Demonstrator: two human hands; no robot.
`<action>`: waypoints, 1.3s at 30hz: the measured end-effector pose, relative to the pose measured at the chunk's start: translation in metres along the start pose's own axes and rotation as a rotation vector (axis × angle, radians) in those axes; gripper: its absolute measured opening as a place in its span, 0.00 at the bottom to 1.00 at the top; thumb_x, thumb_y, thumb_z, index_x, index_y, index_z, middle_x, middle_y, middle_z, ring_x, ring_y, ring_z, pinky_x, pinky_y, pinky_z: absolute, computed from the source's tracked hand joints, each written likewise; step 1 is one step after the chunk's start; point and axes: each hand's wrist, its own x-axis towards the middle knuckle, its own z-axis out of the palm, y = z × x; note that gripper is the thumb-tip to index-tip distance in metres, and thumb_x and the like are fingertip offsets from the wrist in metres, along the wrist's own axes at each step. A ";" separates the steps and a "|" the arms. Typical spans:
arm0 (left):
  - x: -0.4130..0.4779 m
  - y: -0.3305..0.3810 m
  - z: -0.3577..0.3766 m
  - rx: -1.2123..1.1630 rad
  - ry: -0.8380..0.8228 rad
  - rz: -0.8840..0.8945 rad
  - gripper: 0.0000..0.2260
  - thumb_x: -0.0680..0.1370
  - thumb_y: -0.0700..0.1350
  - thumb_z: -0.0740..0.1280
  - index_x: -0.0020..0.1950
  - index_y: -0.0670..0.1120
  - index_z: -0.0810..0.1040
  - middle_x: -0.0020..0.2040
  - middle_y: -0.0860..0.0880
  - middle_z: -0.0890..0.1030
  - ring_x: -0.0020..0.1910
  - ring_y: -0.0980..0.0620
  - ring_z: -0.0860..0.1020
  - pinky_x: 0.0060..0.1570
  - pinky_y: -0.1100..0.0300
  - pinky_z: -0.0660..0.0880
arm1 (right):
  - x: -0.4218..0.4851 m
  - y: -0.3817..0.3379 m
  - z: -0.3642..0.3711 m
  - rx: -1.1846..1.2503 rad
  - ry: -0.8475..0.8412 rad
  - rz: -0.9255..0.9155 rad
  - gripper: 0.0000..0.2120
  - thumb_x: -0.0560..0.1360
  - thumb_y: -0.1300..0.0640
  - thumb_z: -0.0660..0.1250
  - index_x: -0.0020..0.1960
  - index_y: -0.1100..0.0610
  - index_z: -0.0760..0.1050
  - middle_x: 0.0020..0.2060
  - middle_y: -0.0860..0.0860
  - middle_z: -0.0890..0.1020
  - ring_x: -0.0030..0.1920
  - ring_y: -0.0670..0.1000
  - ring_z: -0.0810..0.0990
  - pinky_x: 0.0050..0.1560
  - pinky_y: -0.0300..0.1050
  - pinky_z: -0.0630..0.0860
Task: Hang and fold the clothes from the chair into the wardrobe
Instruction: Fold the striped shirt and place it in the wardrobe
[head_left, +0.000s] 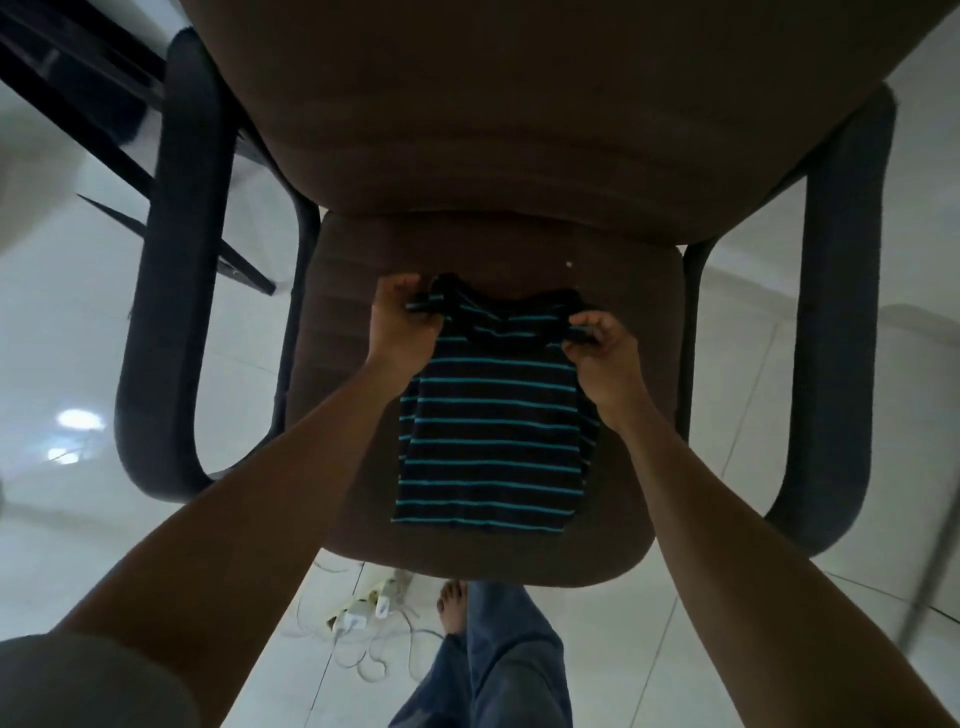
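A small dark shirt with teal stripes (493, 431) lies flat on the brown seat of an office chair (343, 322), its neck end toward the chair back. My left hand (402, 325) pinches the shirt's left shoulder. My right hand (602, 353) pinches its right shoulder. Both arms reach forward over the seat's front edge. No wardrobe is in view.
The chair has a tall brown backrest (519, 104) and black looped armrests on the left (171, 291) and on the right (831, 332). A power strip with white cables (374, 618) lies on the pale tiled floor beside my bare foot (453, 605). Dark furniture legs (93, 114) stand at the upper left.
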 end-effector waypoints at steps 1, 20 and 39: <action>-0.001 -0.004 -0.001 -0.002 -0.017 -0.029 0.25 0.73 0.34 0.72 0.64 0.52 0.69 0.58 0.54 0.77 0.53 0.53 0.80 0.52 0.57 0.81 | -0.001 0.001 0.002 0.015 -0.005 0.010 0.15 0.77 0.68 0.67 0.59 0.52 0.73 0.56 0.51 0.78 0.49 0.51 0.81 0.53 0.46 0.82; -0.070 -0.065 -0.014 0.003 -0.132 -0.450 0.06 0.80 0.47 0.69 0.54 0.48 0.77 0.54 0.47 0.82 0.53 0.47 0.81 0.57 0.47 0.79 | -0.081 0.077 0.013 -0.356 -0.017 0.060 0.11 0.82 0.53 0.62 0.61 0.57 0.72 0.49 0.51 0.79 0.50 0.46 0.79 0.47 0.35 0.73; -0.053 0.044 -0.015 -0.116 -0.240 -0.230 0.14 0.76 0.36 0.72 0.61 0.43 0.80 0.51 0.42 0.85 0.50 0.43 0.84 0.50 0.50 0.82 | -0.044 -0.049 -0.006 0.238 -0.318 0.290 0.18 0.77 0.62 0.69 0.66 0.53 0.76 0.54 0.55 0.85 0.52 0.55 0.85 0.57 0.58 0.81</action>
